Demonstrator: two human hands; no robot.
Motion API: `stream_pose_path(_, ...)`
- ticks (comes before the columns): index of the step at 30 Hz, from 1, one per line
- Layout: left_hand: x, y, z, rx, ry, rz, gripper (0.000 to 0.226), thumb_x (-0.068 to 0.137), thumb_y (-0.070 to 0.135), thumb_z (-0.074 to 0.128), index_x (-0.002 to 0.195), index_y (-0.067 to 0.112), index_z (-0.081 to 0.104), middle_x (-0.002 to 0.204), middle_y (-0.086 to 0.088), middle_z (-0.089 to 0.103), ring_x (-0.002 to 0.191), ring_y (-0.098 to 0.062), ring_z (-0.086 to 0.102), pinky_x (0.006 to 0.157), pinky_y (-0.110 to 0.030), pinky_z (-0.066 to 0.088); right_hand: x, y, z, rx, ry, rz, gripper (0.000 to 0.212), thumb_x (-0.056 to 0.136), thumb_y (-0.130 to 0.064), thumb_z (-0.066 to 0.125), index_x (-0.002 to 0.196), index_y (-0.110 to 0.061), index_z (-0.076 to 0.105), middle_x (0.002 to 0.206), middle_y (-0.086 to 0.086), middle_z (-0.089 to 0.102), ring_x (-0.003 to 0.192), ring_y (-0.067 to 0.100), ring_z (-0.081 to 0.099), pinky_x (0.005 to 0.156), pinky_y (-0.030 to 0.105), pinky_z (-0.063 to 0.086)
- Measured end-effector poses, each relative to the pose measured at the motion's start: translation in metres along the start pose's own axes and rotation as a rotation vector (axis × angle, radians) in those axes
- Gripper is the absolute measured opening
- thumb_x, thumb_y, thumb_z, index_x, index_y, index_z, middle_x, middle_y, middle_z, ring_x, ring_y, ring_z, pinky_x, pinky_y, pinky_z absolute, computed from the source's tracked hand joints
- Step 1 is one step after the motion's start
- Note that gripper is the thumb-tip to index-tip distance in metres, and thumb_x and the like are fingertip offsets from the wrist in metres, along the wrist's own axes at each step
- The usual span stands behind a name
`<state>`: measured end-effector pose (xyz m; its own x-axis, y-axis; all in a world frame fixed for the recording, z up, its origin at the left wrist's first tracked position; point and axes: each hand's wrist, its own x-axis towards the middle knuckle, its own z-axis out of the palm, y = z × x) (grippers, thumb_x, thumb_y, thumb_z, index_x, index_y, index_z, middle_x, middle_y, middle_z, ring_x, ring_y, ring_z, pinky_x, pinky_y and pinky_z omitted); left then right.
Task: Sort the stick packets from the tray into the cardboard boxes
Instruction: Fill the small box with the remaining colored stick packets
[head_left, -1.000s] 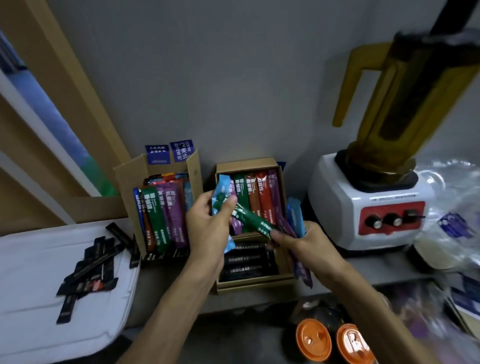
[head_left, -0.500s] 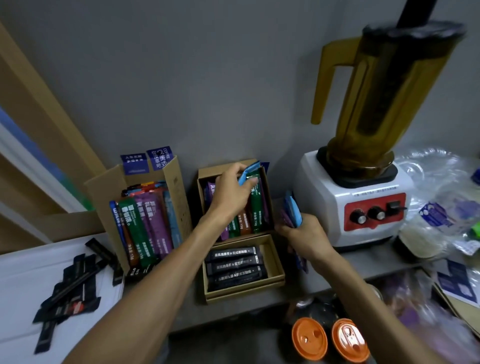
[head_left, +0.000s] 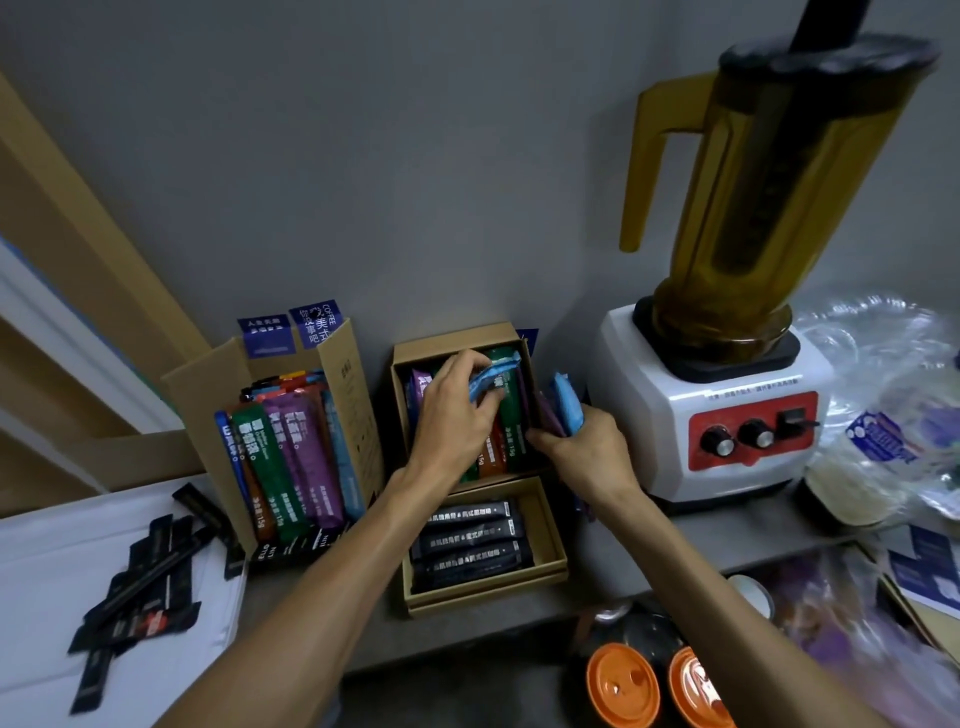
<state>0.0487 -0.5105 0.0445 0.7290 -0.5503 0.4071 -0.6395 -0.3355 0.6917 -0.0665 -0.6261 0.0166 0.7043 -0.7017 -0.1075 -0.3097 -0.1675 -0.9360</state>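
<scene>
The left forearm (head_left: 332, 571) and right forearm (head_left: 717, 582) are bare (long and lean through the wide lens).

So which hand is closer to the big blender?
Right. The right hand holds packets right next to the blender. The left hand is farther away, over the small box, pinching a blue packet.

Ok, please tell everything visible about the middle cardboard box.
The small cardboard box is brown, with two open compartments. It stands on the counter between a taller carton and the blender. Coloured packets stand in the far compartment; black packets lie flat in the near one. The left hand, holding a light-blue packet, reaches into the far one.
</scene>
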Motion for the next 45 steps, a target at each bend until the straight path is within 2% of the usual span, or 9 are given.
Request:
stream_pose_path(8, 0.015, -0.006, 0.005, 0.13, -0.107, 0.002, 0.022, 0.088, 0.014, 0.07, 0.109, 0.018, 0.064, 0.105, 0.005, 0.062, 0.097, -0.009, 0.059, 0.086, -0.034, 0.054, 0.016, 0.004, 0.016, -0.105, 0.04, -0.046, 0.064, 0.071, -0.036, 0.086, 0.125, -0.016, 0.059, 0.107, -0.001, 0.071, 0.091, 0.014, 0.07, 0.077, 0.036, 0.062)
stream_pose_path(12, 0.016, 0.0, 0.001, 0.076, -0.102, -0.068, 0.016, 0.089, 0.017, 0.07, 0.103, 0.019, 0.063, 0.096, 0.005, 0.065, 0.084, -0.006, 0.061, 0.074, -0.029, 0.054, 0.013, 0.004, 0.017, -0.11, 0.045, -0.035, 0.062, 0.072, -0.036, 0.085, 0.125, -0.016, 0.06, 0.105, -0.001, 0.072, 0.088, 0.012, 0.071, 0.077, 0.035, 0.062)
stream_pose_path(15, 0.007, 0.007, -0.014, -0.173, -0.094, -0.233, 0.009, 0.097, 0.022, 0.057, 0.105, 0.021, 0.061, 0.08, 0.002, 0.063, 0.063, -0.005, 0.057, 0.056, -0.025, 0.049, 0.004, -0.003, 0.011, -0.066, 0.083, -0.048, 0.051, 0.074, -0.034, 0.084, 0.117, -0.017, 0.064, 0.1, -0.002, 0.073, 0.087, 0.012, 0.071, 0.076, 0.031, 0.061)
stream_pose_path(20, -0.002, 0.014, -0.041, -0.971, 0.015, -0.495, 0.019, 0.102, 0.007, 0.047, 0.106, 0.006, 0.065, 0.085, -0.005, 0.07, 0.086, -0.016, 0.068, 0.082, -0.026, 0.057, -0.031, -0.042, 0.006, 0.235, -0.069, -0.088, 0.017, 0.084, -0.021, 0.078, 0.099, -0.021, 0.07, 0.078, -0.005, 0.076, 0.067, 0.003, 0.071, 0.056, 0.023, 0.055)
stream_pose_path(26, -0.011, 0.02, -0.054, -1.176, 0.044, -0.513, 0.024, 0.104, 0.007, 0.041, 0.112, 0.006, 0.063, 0.111, -0.013, 0.071, 0.112, -0.023, 0.066, 0.095, -0.033, 0.053, -0.053, -0.064, 0.028, 0.377, -0.196, -0.04, 0.016, 0.086, -0.016, 0.076, 0.099, -0.008, 0.07, 0.064, -0.003, 0.07, 0.05, 0.003, 0.061, 0.047, 0.018, 0.047)
stream_pose_path(33, -0.016, 0.004, -0.073, -0.938, 0.093, -0.468, 0.01, 0.097, 0.011, 0.059, 0.1, 0.007, 0.068, 0.096, -0.013, 0.07, 0.093, -0.021, 0.067, 0.097, -0.044, 0.054, -0.065, -0.053, 0.031, 0.301, -0.145, -0.004, 0.011, 0.086, -0.015, 0.075, 0.094, -0.01, 0.071, 0.065, -0.001, 0.067, 0.05, 0.004, 0.057, 0.048, 0.022, 0.046)
stream_pose_path(36, -0.022, 0.011, -0.07, -0.984, 0.111, -0.515, 0.012, 0.097, 0.007, 0.058, 0.1, 0.002, 0.068, 0.096, -0.015, 0.069, 0.093, -0.023, 0.069, 0.084, -0.035, 0.059, -0.063, -0.049, 0.021, 0.374, -0.048, 0.045, 0.015, 0.087, -0.015, 0.073, 0.097, -0.004, 0.07, 0.054, -0.001, 0.056, 0.046, 0.01, 0.046, 0.044, 0.025, 0.042)
stream_pose_path(39, -0.039, 0.018, -0.065, -0.952, 0.039, -0.528, 0.014, 0.097, 0.007, 0.058, 0.105, 0.0, 0.066, 0.101, -0.012, 0.071, 0.094, -0.018, 0.072, 0.076, -0.025, 0.06, -0.059, -0.052, 0.004, 0.502, 0.05, 0.06, 0.017, 0.093, -0.014, 0.067, 0.105, -0.003, 0.066, 0.052, -0.005, 0.061, 0.046, 0.007, 0.055, 0.046, 0.022, 0.046)
stream_pose_path(45, -0.048, -0.003, -0.053, -0.1, -0.325, -0.221, 0.006, 0.089, 0.029, 0.071, 0.094, 0.027, 0.071, 0.086, 0.011, 0.071, 0.078, 0.001, 0.065, 0.066, -0.017, 0.049, -0.029, -0.075, -0.013, 0.258, 0.06, -0.12, 0.007, 0.089, -0.013, 0.071, 0.094, -0.012, 0.066, 0.075, 0.001, 0.068, 0.051, 0.003, 0.063, 0.048, 0.016, 0.049)
